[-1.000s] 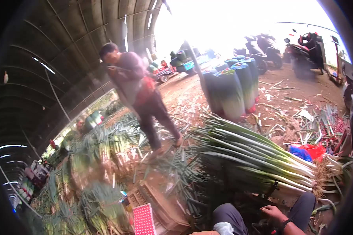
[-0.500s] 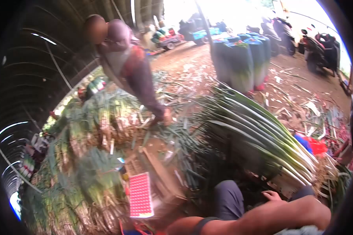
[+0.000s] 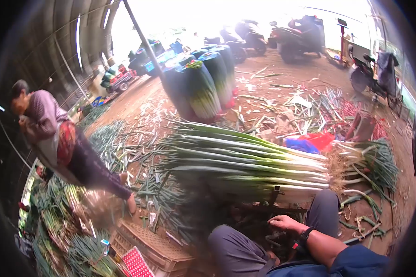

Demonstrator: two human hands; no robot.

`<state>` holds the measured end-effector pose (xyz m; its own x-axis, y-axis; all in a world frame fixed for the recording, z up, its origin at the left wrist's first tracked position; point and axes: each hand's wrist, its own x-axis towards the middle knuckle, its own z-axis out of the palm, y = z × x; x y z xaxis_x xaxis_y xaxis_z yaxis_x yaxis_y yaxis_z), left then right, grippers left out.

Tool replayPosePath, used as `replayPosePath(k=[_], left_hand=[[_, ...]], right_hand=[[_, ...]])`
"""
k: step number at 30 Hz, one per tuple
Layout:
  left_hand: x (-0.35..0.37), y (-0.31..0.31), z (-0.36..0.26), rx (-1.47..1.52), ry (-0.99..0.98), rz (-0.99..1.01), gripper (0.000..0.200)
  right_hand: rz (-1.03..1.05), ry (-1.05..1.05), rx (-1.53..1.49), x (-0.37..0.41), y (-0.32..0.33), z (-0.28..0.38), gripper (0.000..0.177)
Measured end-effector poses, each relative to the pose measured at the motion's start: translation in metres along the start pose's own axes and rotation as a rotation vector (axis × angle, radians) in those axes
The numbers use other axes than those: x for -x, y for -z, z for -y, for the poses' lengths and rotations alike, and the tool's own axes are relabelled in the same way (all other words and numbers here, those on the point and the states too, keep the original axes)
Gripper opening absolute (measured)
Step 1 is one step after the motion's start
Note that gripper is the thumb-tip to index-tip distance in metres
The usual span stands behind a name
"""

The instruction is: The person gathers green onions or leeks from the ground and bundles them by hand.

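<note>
Shed floor [image 3: 138,99]: bare dirt under an arched roof [image 3: 41,46], with green trimmings [image 3: 157,184] strewn all round the hand.
Leek bundle [image 3: 245,159]: lies on its side just above the hand, white root ends to the hand's right and green tops fanning out to its left. It seems to rest on a dark frame [image 3: 263,210], though shadow hides most of that.
Strap [image 3: 275,193]: a dark band at the bundle's near edge, just above the fingers [image 3: 275,221] and apart from them.
Right hand [image 3: 285,224]: palm down between the person's knees [image 3: 231,244], fingers stretched leftward over the frame. I cannot tell whether it grips anything. A black wristband [image 3: 305,235] sits behind it.
Left hand: out of view.
Doing it well: as I judge it, the band should draw squarely across the stalks with the root ends kept level. A second hand steadying the stack would keep the top leeks from rolling toward the knees.
Crate [image 3: 148,242]: on the ground, well to the hand's left.
Upright bundles [image 3: 196,92]: wrapped and standing far beyond the hand.
Other person [image 3: 55,138]: standing well off to the hand's left among loose leeks.
</note>
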<state>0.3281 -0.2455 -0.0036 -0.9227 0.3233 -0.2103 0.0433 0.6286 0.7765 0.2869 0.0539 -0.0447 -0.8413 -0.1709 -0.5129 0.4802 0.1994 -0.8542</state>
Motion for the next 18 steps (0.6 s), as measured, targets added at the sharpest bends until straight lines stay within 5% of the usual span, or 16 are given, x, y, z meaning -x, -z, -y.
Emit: replayPosePath(k=[5,8,18], left_hand=[[-0.046,-0.22,0.115,-0.687,0.328,-0.238,0.028],[-0.046,-0.321,0.118,-1.168,0.619,-0.712,0.029],[-0.032,-0.348,0.112,-0.924,0.617,-0.661,0.031]], right_hand=[[-0.003,0.028,0.069,0.01,-0.004,0.012,0.042],[0.023,0.091,0.09,0.001,-0.003,-0.001,0.045],[0.043,0.087,0.009,0.005,-0.001,0.0,0.047]])
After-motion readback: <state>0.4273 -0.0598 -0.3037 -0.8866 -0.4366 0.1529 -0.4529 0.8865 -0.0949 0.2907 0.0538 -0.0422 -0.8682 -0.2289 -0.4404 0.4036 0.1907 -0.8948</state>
